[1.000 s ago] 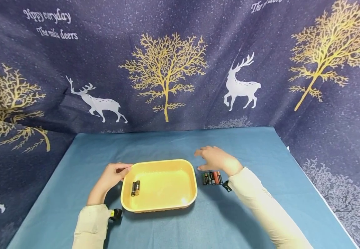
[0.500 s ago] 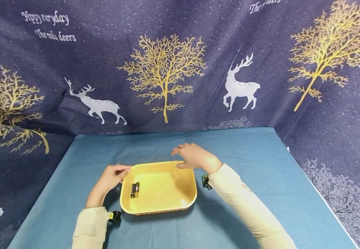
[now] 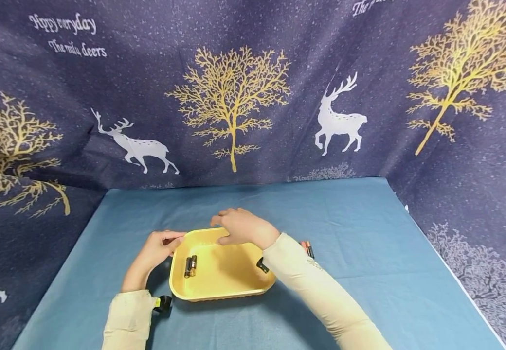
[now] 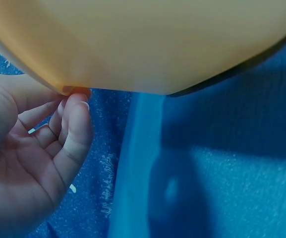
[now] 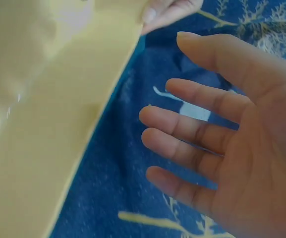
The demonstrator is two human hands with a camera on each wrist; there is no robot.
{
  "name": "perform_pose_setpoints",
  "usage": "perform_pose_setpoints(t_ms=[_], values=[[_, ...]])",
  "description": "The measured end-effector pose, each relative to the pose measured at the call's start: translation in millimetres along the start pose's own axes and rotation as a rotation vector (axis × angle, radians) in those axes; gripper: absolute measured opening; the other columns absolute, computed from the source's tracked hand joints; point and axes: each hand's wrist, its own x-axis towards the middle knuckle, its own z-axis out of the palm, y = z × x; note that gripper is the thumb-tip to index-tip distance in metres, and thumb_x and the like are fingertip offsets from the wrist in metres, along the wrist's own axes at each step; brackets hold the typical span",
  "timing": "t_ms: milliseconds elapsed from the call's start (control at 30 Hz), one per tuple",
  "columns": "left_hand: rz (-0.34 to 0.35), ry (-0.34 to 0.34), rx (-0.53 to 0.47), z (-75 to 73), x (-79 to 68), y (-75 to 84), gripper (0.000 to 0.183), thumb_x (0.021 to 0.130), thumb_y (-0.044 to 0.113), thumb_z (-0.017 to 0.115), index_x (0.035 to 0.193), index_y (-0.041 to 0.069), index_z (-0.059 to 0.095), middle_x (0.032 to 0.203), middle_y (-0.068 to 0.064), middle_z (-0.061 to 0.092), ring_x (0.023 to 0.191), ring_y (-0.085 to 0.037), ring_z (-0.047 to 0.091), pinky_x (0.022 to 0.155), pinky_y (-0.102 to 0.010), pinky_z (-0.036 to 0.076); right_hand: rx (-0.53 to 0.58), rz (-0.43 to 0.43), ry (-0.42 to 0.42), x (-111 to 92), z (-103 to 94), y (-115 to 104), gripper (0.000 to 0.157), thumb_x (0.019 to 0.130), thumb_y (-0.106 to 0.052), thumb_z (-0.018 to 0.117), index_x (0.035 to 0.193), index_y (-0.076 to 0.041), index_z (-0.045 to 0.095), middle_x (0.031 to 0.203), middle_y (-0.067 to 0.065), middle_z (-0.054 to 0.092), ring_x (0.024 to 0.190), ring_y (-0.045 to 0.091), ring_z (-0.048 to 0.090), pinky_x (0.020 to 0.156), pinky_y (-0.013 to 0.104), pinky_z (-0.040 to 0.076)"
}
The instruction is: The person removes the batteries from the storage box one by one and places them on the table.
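A yellow rectangular plastic basin (image 3: 222, 294) sits on the blue cloth in the head view. My left hand (image 3: 158, 248) pinches its rim at the back left corner; in the left wrist view the thumb and fingertips meet on the basin's edge. Two batteries (image 3: 190, 266) lie side by side on the basin's floor near its left wall. Above the back rim hovers my right hand (image 3: 245, 228), fingers loosely spread and nothing in them, as its palm (image 5: 261, 148) shows in the right wrist view. Right of the basin, several batteries (image 3: 309, 249) are mostly hidden behind the right sleeve.
The blue cloth (image 3: 349, 214) covers the table. A dark hanging (image 3: 279, 160) with printed deer and trees rises at the back and sides. Each wrist carries a small black camera, the left one (image 3: 163, 303) beside the basin's front left corner.
The right hand has moved left, from above the row of batteries to over the basin's back rim. The left hand keeps its hold on the corner, and the basin stays in place.
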Motion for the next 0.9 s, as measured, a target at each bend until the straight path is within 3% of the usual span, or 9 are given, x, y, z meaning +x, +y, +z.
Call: perform_pose_setpoints(t_ms=[133, 533, 767, 900], values=[[0.004, -0.004, -0.007, -0.6, 0.3, -0.2, 0.023, 0.093, 0.004, 0.062, 0.112, -0.006, 0.069, 0.094, -0.019, 0.067, 0.063, -0.017, 0.062, 0.056, -0.035, 0.057, -0.025, -0.011, -0.011, 14.3, 10.2, -8.2, 0.044, 0.092, -0.036, 0.065, 0.131, -0.019, 0.058, 0.131, 0.000, 0.059, 0.124, 0.021, 0.050, 0.104, 0.043, 0.039], [0.001, -0.022, 0.006, -0.7, -0.2, 0.8, 0.023, 0.094, 0.004, 0.061, 0.112, -0.006, 0.069, 0.096, -0.019, 0.066, 0.065, -0.018, 0.062, 0.056, -0.031, 0.056, -0.031, 0.006, -0.150, 48.3, 45.3, -30.6, 0.049, 0.091, -0.040, 0.066, 0.134, -0.020, 0.055, 0.129, -0.006, 0.060, 0.118, 0.013, 0.055, 0.103, 0.033, 0.041], [-0.008, -0.022, 0.005, -1.9, -0.6, 2.0, 0.023, 0.095, 0.005, 0.060, 0.113, -0.005, 0.069, 0.097, -0.018, 0.066, 0.063, -0.017, 0.061, 0.057, -0.036, 0.056, -0.041, -0.014, -0.165, 59.0, 56.1, -39.5, 0.049, 0.083, -0.046, 0.073, 0.121, -0.018, 0.060, 0.104, -0.007, 0.063, 0.093, 0.009, 0.059, 0.086, 0.024, 0.048], [0.005, -0.023, 0.009, -1.0, -1.5, 1.7, 0.023, 0.095, 0.005, 0.060, 0.113, -0.006, 0.069, 0.097, -0.019, 0.066, 0.063, -0.016, 0.061, 0.056, -0.032, 0.056, -0.057, 0.006, -0.169, 61.9, 62.6, -42.9, 0.055, 0.079, -0.051, 0.074, 0.122, -0.020, 0.060, 0.112, -0.006, 0.063, 0.101, 0.011, 0.060, 0.091, 0.024, 0.047]])
